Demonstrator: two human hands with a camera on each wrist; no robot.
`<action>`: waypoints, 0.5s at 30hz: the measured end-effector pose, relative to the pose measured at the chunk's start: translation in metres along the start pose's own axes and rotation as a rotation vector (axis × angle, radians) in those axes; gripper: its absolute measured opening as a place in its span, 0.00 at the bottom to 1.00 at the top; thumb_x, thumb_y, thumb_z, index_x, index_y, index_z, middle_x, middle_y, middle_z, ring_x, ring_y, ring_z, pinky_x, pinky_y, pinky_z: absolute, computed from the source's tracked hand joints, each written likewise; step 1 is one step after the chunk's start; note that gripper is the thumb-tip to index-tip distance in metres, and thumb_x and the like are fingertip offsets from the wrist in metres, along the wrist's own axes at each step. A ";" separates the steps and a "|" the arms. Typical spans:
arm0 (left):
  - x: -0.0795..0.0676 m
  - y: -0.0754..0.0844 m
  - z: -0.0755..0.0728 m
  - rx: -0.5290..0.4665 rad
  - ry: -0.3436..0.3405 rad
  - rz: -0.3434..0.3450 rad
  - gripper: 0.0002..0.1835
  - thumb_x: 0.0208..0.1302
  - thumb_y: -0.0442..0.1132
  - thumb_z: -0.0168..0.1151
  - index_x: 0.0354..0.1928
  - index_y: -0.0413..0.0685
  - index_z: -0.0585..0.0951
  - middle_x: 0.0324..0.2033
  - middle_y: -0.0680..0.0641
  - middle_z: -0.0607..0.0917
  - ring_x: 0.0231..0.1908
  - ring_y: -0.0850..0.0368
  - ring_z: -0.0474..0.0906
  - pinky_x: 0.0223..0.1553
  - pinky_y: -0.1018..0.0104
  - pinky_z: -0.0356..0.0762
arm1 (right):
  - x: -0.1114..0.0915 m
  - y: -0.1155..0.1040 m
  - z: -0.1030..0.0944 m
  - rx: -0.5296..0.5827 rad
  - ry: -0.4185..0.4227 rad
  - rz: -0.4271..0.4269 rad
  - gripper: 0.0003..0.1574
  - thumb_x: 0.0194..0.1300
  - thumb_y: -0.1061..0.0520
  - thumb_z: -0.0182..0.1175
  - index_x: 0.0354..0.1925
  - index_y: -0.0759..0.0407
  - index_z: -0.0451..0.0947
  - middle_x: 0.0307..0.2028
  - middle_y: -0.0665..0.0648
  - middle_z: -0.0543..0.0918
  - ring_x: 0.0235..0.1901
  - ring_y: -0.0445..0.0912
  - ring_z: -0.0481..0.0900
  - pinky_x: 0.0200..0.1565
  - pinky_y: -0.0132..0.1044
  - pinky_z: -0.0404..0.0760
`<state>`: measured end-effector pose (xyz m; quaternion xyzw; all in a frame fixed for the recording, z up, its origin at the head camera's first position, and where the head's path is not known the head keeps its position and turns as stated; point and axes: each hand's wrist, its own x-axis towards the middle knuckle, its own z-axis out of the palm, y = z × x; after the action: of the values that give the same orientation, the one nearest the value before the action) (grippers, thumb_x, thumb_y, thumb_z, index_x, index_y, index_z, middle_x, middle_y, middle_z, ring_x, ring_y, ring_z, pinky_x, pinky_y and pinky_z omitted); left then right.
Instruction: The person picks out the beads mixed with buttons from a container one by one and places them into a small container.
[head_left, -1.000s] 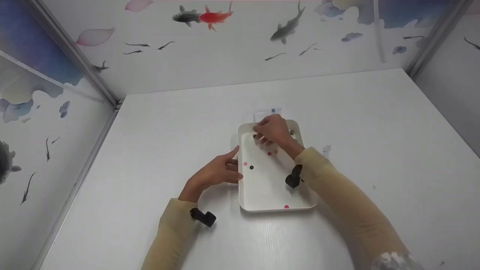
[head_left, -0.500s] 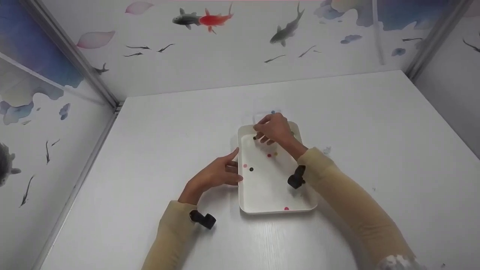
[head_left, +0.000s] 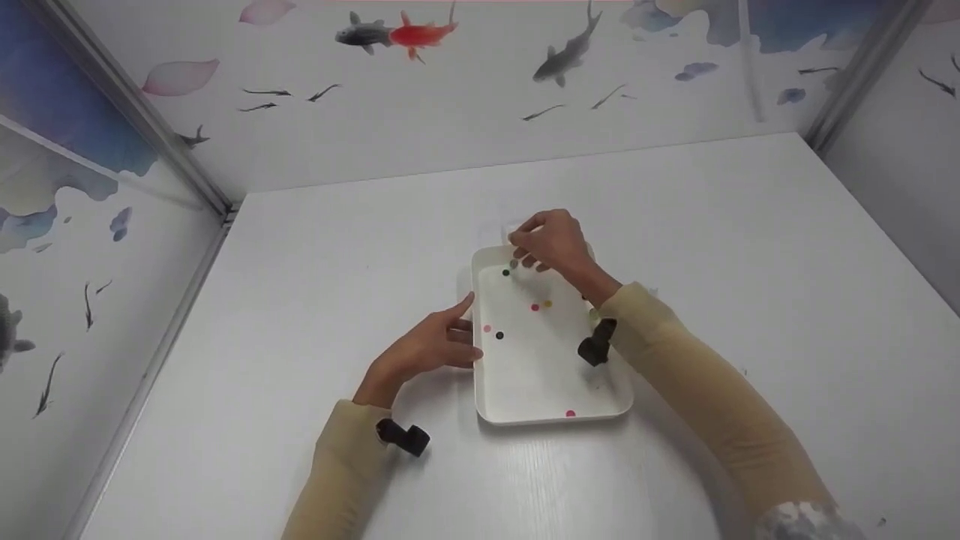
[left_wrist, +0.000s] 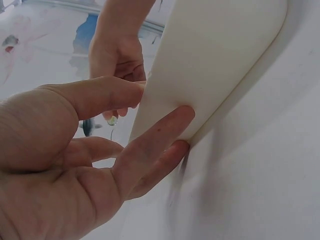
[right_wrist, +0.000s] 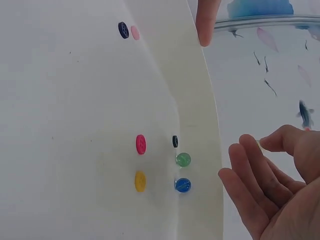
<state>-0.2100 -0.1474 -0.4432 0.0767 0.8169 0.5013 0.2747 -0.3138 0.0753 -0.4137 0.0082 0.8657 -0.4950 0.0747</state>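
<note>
We see the right hand (head_left: 551, 244) shift farther over the far rim of the white tray (head_left: 540, 371) — now a green marble (right_wrist: 183, 159) shows below it! Thumb and forefinger pinch a yellowish piece (right_wrist: 259, 144) (too small to name). We've the left hand (head_left: 424, 346) unmoved, fingers extended, touching the tray's outer wall.

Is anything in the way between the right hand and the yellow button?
Yes: in the right wrist view, the tray's wall lies between the right hand and the yellow button, with a green bead and a blue bead at its foot.
</note>
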 end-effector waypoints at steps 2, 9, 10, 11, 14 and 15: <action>0.000 0.000 0.000 0.003 -0.001 0.004 0.51 0.62 0.34 0.69 0.80 0.60 0.49 0.66 0.39 0.75 0.60 0.50 0.81 0.57 0.57 0.83 | 0.000 -0.001 -0.001 0.002 0.010 -0.001 0.19 0.68 0.49 0.63 0.50 0.60 0.82 0.38 0.62 0.90 0.33 0.48 0.90 0.34 0.35 0.88; -0.001 -0.001 0.000 -0.012 0.003 0.018 0.51 0.61 0.34 0.69 0.80 0.59 0.49 0.65 0.38 0.76 0.60 0.49 0.80 0.58 0.56 0.82 | -0.001 -0.004 -0.005 -0.007 0.057 -0.033 0.20 0.68 0.48 0.63 0.51 0.60 0.83 0.43 0.62 0.88 0.37 0.50 0.88 0.37 0.37 0.88; -0.001 -0.001 0.000 -0.016 0.002 0.019 0.51 0.61 0.33 0.69 0.80 0.59 0.49 0.65 0.38 0.76 0.60 0.49 0.81 0.58 0.56 0.82 | 0.000 -0.004 -0.006 -0.009 0.065 -0.036 0.20 0.68 0.48 0.63 0.50 0.60 0.83 0.43 0.61 0.88 0.38 0.50 0.88 0.38 0.37 0.89; -0.001 -0.001 0.000 -0.020 0.000 0.019 0.51 0.61 0.33 0.69 0.80 0.58 0.49 0.65 0.38 0.76 0.60 0.49 0.81 0.58 0.56 0.82 | 0.000 -0.004 -0.006 -0.011 0.071 -0.039 0.19 0.68 0.48 0.64 0.50 0.60 0.84 0.44 0.61 0.87 0.39 0.50 0.87 0.38 0.38 0.89; 0.000 -0.002 0.000 -0.028 -0.002 0.024 0.51 0.61 0.33 0.69 0.80 0.58 0.49 0.66 0.37 0.75 0.60 0.49 0.81 0.57 0.56 0.83 | 0.002 -0.005 -0.009 -0.008 0.074 -0.043 0.19 0.67 0.48 0.64 0.49 0.59 0.84 0.46 0.61 0.87 0.40 0.50 0.86 0.37 0.38 0.89; 0.001 -0.002 0.000 -0.028 0.000 0.024 0.51 0.61 0.33 0.69 0.80 0.58 0.50 0.66 0.37 0.75 0.60 0.48 0.81 0.57 0.56 0.83 | 0.003 -0.005 -0.010 -0.003 0.073 -0.044 0.19 0.67 0.48 0.64 0.48 0.59 0.84 0.46 0.61 0.87 0.41 0.50 0.86 0.37 0.37 0.89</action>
<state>-0.2105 -0.1484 -0.4449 0.0826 0.8087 0.5160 0.2699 -0.3180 0.0812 -0.4044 0.0069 0.8684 -0.4947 0.0322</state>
